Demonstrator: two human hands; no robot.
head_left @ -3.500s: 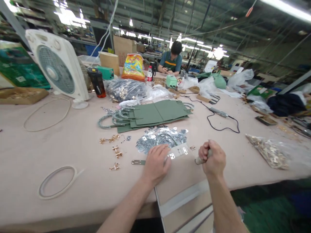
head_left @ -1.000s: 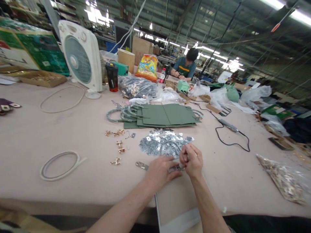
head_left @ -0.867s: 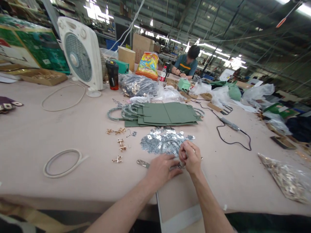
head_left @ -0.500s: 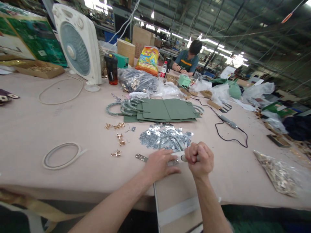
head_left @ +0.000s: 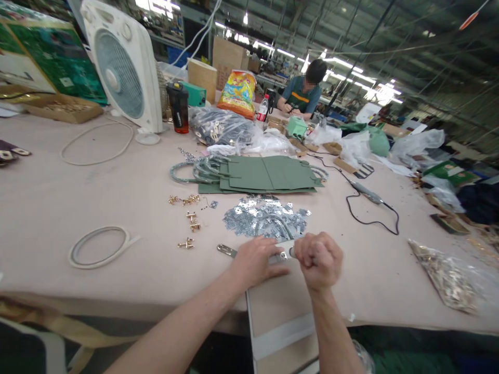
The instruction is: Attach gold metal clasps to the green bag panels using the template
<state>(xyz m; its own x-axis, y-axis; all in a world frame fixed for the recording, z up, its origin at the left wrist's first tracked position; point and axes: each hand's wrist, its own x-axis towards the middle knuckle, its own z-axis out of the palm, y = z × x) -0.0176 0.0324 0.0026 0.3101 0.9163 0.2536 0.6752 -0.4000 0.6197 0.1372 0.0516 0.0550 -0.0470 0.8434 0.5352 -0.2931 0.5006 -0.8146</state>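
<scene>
My left hand (head_left: 257, 259) rests on the upper end of a beige bag piece (head_left: 283, 306), thumb and fingers apart. Beside its fingertips a small square metal plate (head_left: 283, 255) lies on a pale flap. My right hand (head_left: 320, 258) is closed in a fist around a pale-handled tool (head_left: 291, 252), mostly hidden by the fingers, its end close to the plate. A green strap with a metal end (head_left: 226, 250) sticks out left of my left hand. Just beyond my hands, a plastic-wrapped handle loop (head_left: 273, 221) arches over a heap of metal plates (head_left: 241, 219).
Stacked green bag panels (head_left: 268, 174) lie beyond the heap. Brass-coloured fittings (head_left: 187, 243) and a tape roll (head_left: 99, 248) are to the left. At right are a corded tool (head_left: 366, 192) and a bag of metal parts (head_left: 444, 275). A fan (head_left: 122, 72) and a co-worker (head_left: 302, 91) are farther back.
My right fist has turned and shifted slightly, and the small metal plate shows more clearly. My left hand stays nearly in place; the view has moved a little.
</scene>
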